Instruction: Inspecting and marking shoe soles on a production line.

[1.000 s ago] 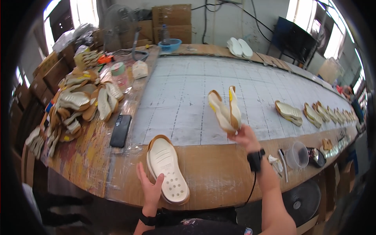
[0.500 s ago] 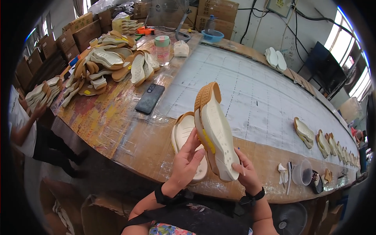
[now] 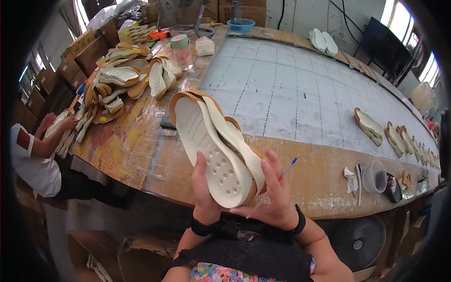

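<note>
Table (image 3: 324, 185) spreads across the view, a white sheet (image 3: 291, 89) covering it from twelve toward three o'clock. A co-worker (image 3: 37, 164) is at nine. A pile of soles (image 3: 120, 75) lies at ten, a row of soles (image 3: 395, 141) at three. White-and-tan shoe soles (image 3: 206, 145), held together, tilt at the centre. Between six and seven, the left hand (image 3: 206, 195) clamps them, thumb on top. Toward five, the right hand (image 3: 276, 195) has thumb and fingers apart around their lower end; whether it presses, I cannot tell. A blue-capped pen (image 3: 290, 166) juts beside it at four.
</note>
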A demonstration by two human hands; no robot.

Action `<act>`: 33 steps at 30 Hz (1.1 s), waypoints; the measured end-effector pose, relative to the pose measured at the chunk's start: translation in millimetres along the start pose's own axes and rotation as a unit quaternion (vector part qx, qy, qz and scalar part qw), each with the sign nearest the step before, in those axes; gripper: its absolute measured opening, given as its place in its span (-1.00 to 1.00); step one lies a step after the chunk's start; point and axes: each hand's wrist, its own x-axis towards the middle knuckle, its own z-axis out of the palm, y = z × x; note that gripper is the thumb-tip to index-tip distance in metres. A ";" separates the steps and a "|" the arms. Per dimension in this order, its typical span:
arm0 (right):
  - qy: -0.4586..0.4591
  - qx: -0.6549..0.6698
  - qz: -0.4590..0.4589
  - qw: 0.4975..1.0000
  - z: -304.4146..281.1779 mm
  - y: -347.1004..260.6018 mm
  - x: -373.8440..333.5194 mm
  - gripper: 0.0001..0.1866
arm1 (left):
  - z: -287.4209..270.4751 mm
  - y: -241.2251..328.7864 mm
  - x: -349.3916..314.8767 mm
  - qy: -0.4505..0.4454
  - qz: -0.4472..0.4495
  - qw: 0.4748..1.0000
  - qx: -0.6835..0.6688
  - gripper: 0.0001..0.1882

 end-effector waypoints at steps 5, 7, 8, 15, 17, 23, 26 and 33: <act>-0.050 0.140 0.068 0.987 -10.7 2.6 -17.9 -0.10 | -21.9 5.0 -2.3 -0.130 -0.023 0.990 -0.046 -0.44; -0.074 0.104 0.043 0.991 -12.7 4.1 -26.9 -0.15 | -32.4 1.4 -3.9 -0.132 0.000 0.991 -0.020 -0.46; -0.074 0.092 0.015 0.993 -12.1 5.7 -33.7 -0.20 | -32.8 -1.4 -3.0 -0.134 0.022 0.991 0.001 -0.45; -0.099 0.136 0.051 0.984 -15.4 12.3 -45.7 -0.40 | -25.1 11.8 -0.3 -0.068 -0.020 0.991 0.112 -0.50; -0.126 0.158 0.210 0.957 -11.2 26.9 -46.0 -0.48 | -25.6 25.4 11.8 -0.008 0.008 0.976 0.219 -0.61; -0.131 0.300 0.408 0.852 45.3 82.6 -64.4 -0.45 | -61.8 34.9 36.9 0.042 -0.038 0.958 0.281 -0.66; -0.137 0.337 0.430 0.827 48.4 59.0 -46.3 -0.41 | -63.8 49.0 20.5 0.063 -0.065 0.959 0.270 -0.65; -0.117 0.363 0.339 0.860 62.8 39.7 -34.0 -0.31 | -77.9 71.8 -17.3 0.074 -0.095 0.975 0.184 -0.63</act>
